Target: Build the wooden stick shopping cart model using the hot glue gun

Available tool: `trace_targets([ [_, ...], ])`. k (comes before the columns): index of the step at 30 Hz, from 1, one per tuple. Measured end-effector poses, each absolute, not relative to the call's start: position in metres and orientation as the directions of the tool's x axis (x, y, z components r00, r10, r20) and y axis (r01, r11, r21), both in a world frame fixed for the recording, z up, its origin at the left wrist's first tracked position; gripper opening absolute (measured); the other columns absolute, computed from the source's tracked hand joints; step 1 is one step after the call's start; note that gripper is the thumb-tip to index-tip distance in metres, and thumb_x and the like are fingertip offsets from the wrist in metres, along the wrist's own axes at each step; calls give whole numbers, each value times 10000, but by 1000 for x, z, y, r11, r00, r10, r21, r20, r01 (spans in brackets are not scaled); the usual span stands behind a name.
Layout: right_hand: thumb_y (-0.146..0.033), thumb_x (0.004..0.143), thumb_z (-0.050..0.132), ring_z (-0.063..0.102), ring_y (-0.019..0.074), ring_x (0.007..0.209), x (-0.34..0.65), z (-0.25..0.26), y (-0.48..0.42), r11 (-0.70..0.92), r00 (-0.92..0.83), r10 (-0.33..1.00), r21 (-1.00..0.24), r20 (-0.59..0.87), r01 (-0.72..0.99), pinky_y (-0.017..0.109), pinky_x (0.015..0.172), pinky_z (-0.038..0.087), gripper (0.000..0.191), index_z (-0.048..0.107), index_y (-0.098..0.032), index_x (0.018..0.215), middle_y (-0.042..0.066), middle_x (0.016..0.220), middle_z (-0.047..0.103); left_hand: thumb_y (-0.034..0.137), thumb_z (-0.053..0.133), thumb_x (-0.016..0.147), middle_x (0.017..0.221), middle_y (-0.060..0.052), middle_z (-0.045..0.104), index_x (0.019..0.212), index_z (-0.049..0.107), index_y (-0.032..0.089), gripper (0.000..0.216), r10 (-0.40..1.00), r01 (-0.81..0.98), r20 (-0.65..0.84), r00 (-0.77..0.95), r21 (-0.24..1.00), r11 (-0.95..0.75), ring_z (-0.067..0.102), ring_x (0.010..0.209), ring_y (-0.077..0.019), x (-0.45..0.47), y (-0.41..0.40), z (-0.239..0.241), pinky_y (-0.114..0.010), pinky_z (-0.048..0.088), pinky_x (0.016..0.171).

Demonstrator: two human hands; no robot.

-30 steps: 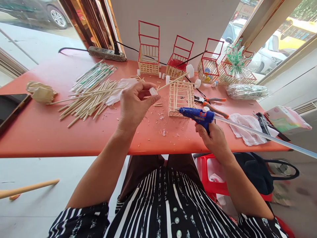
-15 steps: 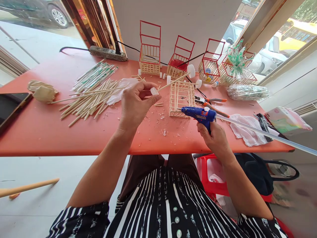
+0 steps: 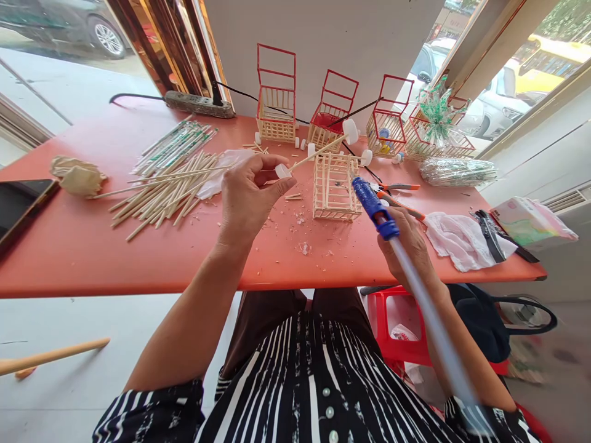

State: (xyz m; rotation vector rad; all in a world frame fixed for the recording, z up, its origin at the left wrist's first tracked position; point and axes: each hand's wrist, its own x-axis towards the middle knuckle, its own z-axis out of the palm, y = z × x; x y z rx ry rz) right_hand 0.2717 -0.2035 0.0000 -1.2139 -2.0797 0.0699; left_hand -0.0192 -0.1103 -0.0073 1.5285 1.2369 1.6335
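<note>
sticks left on table | frame right of sticks | pliers right of frame | carts behind

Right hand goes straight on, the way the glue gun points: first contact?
Probably the wooden-stick basket, just ahead of the glue gun in the right hand; depth is unclear, so the gun might pass above it.
</note>
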Motion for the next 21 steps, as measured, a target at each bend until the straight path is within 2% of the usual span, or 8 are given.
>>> trace_targets([
  [2, -445, 1099, 505, 625, 332, 1319, 284, 0, -198, 552, -325, 738, -253, 592, 794, 528, 1112, 530, 446, 568, -247, 1493, 171, 1409, 645, 189, 849, 740, 963, 6, 785, 1012, 774, 233, 286, 881, 172, 437, -181, 896, -409, 773, 867, -156, -20, -109, -8, -245, 634, 791],
  [4, -450, 1088, 531, 616, 344, 1331, 301, 0, -194, 499, -301, 745, -197, 595, 844, 532, 1125, 527, 450, 575, -261, 1494, 178, 1417, 632, 201, 855, 745, 945, 6, 782, 1008, 777, 237, 277, 879, 170, 441, -183, 895, -413, 780, 864, -158, -20, -109, -8, -245, 638, 789],
  [10, -455, 1066, 524, 629, 384, 1291, 375, 7, -183, 316, -198, 807, -124, 556, 940, 577, 1118, 522, 427, 624, -282, 1444, 182, 1362, 660, 287, 888, 761, 945, -4, 782, 1016, 769, 238, 286, 874, 184, 457, -165, 885, -428, 781, 865, -170, -20, -109, -9, -258, 642, 782],
  [17, -367, 996, 579, 623, 381, 1263, 442, -6, -125, 271, -200, 867, -94, 455, 958, 587, 1102, 525, 353, 691, -259, 1312, 178, 1309, 686, 253, 858, 762, 975, -12, 805, 1053, 777, 232, 303, 879, 199, 454, -148, 884, -423, 787, 892, -172, -19, -109, -13, -263, 645, 807],
  [21, -335, 982, 593, 627, 369, 1282, 451, -15, -100, 279, -214, 886, -104, 410, 955, 573, 1116, 526, 366, 693, -229, 1319, 185, 1323, 685, 230, 858, 748, 968, -5, 801, 1054, 774, 222, 317, 882, 174, 449, -142, 889, -424, 786, 900, -167, -18, -110, -11, -260, 644, 812],
])
